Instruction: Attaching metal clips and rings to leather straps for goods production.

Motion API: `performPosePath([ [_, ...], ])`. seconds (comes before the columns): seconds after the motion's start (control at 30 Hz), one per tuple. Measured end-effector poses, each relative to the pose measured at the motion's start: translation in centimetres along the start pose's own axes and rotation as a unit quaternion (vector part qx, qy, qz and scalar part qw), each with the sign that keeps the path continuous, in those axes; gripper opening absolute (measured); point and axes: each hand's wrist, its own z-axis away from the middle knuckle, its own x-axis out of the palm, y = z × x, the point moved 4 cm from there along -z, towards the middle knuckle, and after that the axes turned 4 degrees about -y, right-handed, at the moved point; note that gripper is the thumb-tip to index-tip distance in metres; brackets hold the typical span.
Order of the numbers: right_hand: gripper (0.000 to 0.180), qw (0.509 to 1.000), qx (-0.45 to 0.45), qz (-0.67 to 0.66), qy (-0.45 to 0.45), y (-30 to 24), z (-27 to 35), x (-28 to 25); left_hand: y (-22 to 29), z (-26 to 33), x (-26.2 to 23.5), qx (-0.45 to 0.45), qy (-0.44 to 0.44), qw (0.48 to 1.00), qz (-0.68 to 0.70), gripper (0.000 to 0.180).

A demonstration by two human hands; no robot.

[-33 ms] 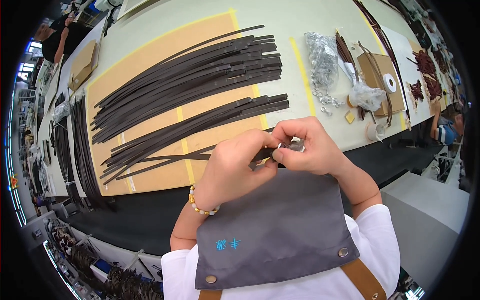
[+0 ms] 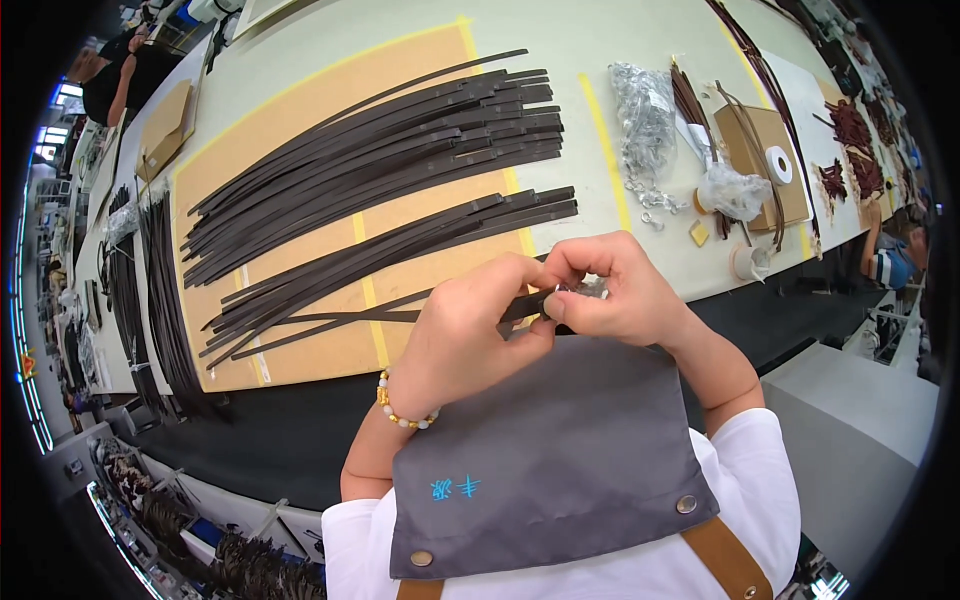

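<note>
My left hand (image 2: 465, 325) is closed around a dark brown strap (image 2: 522, 308) near its end; the rest of the strap trails left over the table. My right hand (image 2: 622, 298) pinches a small shiny metal piece (image 2: 592, 288) right at that strap end, thumb against forefinger. The fingertips of both hands nearly meet, so how the metal sits on the strap is partly hidden. Just beyond my hands lies a small group of similar straps (image 2: 430, 235), and behind it a larger stack of straps (image 2: 400, 150).
A tan board (image 2: 300, 110) edged with yellow tape lies under the straps. To the right are a clear bag of metal parts (image 2: 645, 115), loose metal rings (image 2: 652, 205), a cardboard box (image 2: 765, 150) and a white tape roll (image 2: 780, 167). Other people are at the far left and right.
My right thumb and fingers have shifted very slightly at the strap end. Everything else stays in place.
</note>
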Motion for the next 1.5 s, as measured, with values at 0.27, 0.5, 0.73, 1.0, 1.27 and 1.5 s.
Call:
performPosePath([
  [0.27, 0.019, 0.991, 0.051, -0.119, -0.022, 2.4, 0.2, -0.2, -1.2, 0.2, -0.5, -0.076, -0.058, 0.995, -0.016, 0.024],
  [0.5, 0.024, 0.984, 0.039, -0.170, -0.040, 2.7, 0.4, -0.1, -1.3, 0.1, -0.3, -0.077, -0.054, 0.996, 0.003, 0.021],
  [0.73, 0.026, 0.987, 0.045, -0.148, -0.032, 2.8, 0.5, -0.1, -1.4, 0.2, 0.2, -0.067, -0.050, 0.996, 0.000, 0.020],
  [1.0, 0.029, 0.993, 0.047, -0.112, -0.014, 2.7, 0.6, -0.4, -1.4, 0.2, 0.4, -0.066, -0.048, 0.997, 0.009, 0.020],
  [1.27, 0.020, 0.994, 0.075, -0.083, -0.017, 2.5, 0.8, -0.4, -1.5, 0.1, 0.5, -0.057, -0.055, 0.997, 0.006, 0.020],
  [1.5, 0.024, 0.997, 0.045, -0.061, -0.005, 2.5, 0.7, -0.4, -1.9, 0.1, 0.7, -0.042, -0.042, 0.998, 0.003, 0.020],
])
